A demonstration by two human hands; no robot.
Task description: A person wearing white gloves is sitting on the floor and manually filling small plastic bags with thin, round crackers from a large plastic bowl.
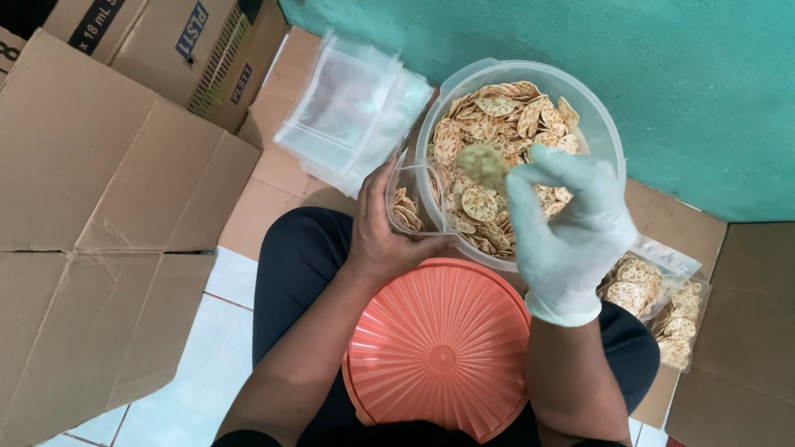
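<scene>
At centre frame, right hand (571,236), gloved in pale green, pinched shut on a small stack of round speckled crackers (483,165), raised just above the clear plastic tub (600,124). Left hand (383,236), bare, wrapped around a small clear pouch (407,199), fingers closed on its side, mouth held open and tilted toward the tub's rim. Pouch bottom showing only a few crackers (404,217); fill judged barely begun. Tub contents (505,116) heaped high, close to the rim; bulk of stock judged not yet packed.

Below both hands, orange ribbed lid (439,352) resting across the lap, top surface bare. Right of the tub, two filled pouches (654,294) lying on flattened cardboard (273,178), touching one another; seal condition not discernible. Left of the tub, thick stack of empty clear pouches (352,108) lying on the same cardboard, just beside the rim.

Progress assessment: two units apparently done, one in hand at an early stage, large reserve of both crackers and empty pouches remaining. Work judged near its start.

Further out: brown cartons (166,41) at upper left, teal wall (662,83) behind, pale floor tile (207,372) at lower left.
</scene>
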